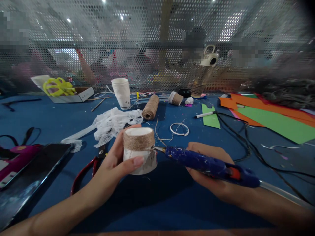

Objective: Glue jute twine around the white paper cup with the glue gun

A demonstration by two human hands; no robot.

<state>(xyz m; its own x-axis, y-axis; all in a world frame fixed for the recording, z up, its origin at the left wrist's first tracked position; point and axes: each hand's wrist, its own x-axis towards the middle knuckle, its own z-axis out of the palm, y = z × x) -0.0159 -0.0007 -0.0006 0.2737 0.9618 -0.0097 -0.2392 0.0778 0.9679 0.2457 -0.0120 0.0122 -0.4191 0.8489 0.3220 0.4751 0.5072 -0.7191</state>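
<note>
A short white paper cup [141, 164] is in my left hand [120, 160], the thumb across its front and the fingers behind. Brown twine [138, 141] wraps the half of the cup that faces up. My right hand [209, 164] grips a blue hot glue gun [197, 161] whose metal nozzle points left. The nozzle tip is at the cup's right side, by the lower edge of the twine; whether it touches is hard to tell. A clear glue stick [280, 191] extends from the gun's back end. A loose strand of twine [158, 134] lies behind the cup.
Behind the cup lie a twine roll [151, 107], white lace [110, 123] and stacked paper cups [120, 92]. Red-handled scissors [83, 173] and a phone [36, 177] are at left. Black cables [246, 144] and coloured paper [278, 121] lie right. A perforated metal screen [147, 42] stands behind.
</note>
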